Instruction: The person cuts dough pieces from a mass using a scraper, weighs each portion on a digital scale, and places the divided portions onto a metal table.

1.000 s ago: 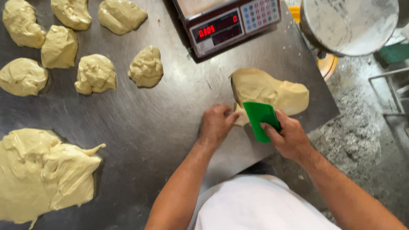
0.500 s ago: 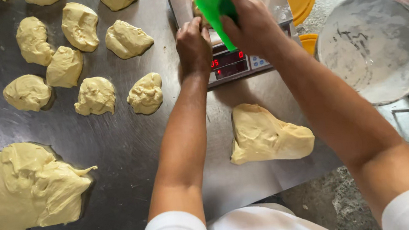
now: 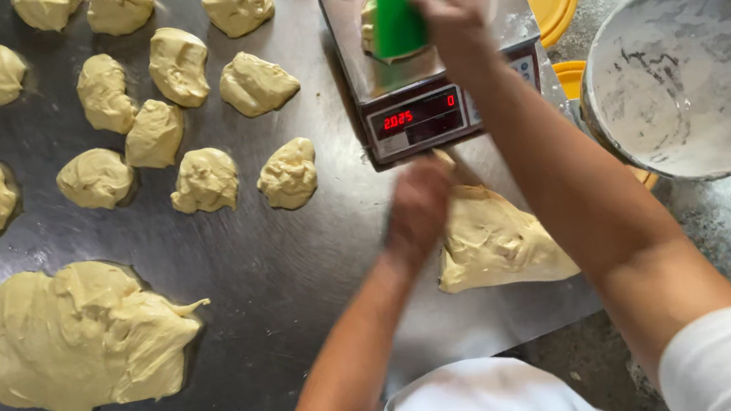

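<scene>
— Where is the dough piece (image 3: 370, 22)?

— On the pan of the scale (image 3: 354, 81), half hidden behind the green scraper (image 3: 400, 10). The right hand (image 3: 454, 9) holds that scraper upright over the pan, fingers pinching its top edge.

— And the left hand (image 3: 419, 209)?

— Low over the worktop (image 3: 300, 265), at the near edge of the scale and just above the dough lump (image 3: 494, 242). It is blurred, so I cannot tell whether its fingers are spread or closed.

— So which step is this?

— Weighing a cut portion, I judge; the scale's red display is lit.

— What does the next move call for?

— Trimming or topping up from the lump if the weight is off, without the scraper pressing on the pan. Ready portions (image 3: 178, 67) lie in rows to the left, with the big dough mass (image 3: 66, 342) nearer.
</scene>
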